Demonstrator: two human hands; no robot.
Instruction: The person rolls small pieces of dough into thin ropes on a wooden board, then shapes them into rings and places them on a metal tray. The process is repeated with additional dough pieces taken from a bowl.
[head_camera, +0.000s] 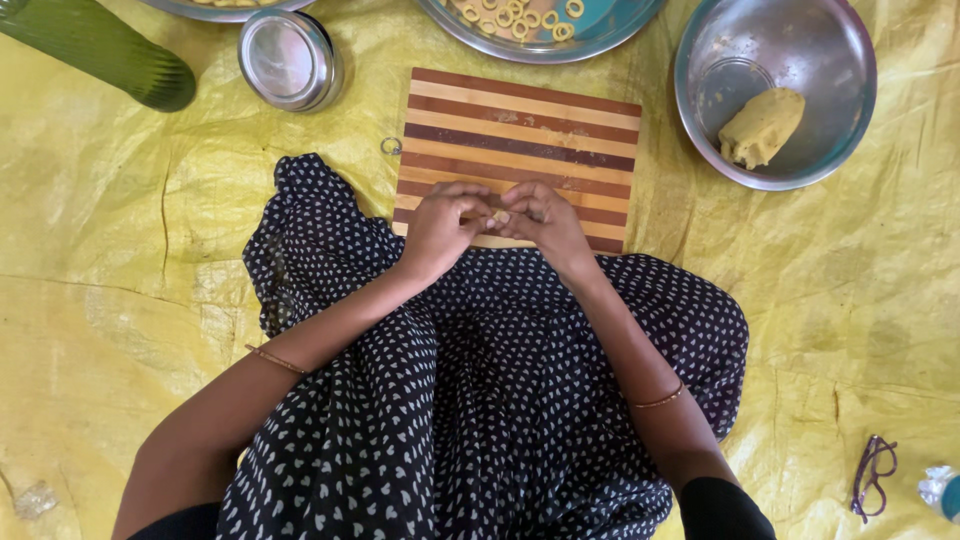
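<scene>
My left hand (440, 225) and my right hand (545, 220) meet over the near edge of a striped wooden board (520, 130). Between the fingertips of both hands sits a small piece of yellow dough (497, 215), mostly hidden by the fingers. A larger lump of the same dough (762, 127) lies in a steel bowl (835, 60) at the far right. A steel plate (600, 35) at the top holds several small dough rings (515, 18).
A yellow sheet (120, 230) covers the floor. A round steel lid or tin (287, 58) and a green bottle-like object (105, 50) lie at the far left. A small metal ring (390, 146) rests beside the board. Glasses (872, 475) lie at the lower right.
</scene>
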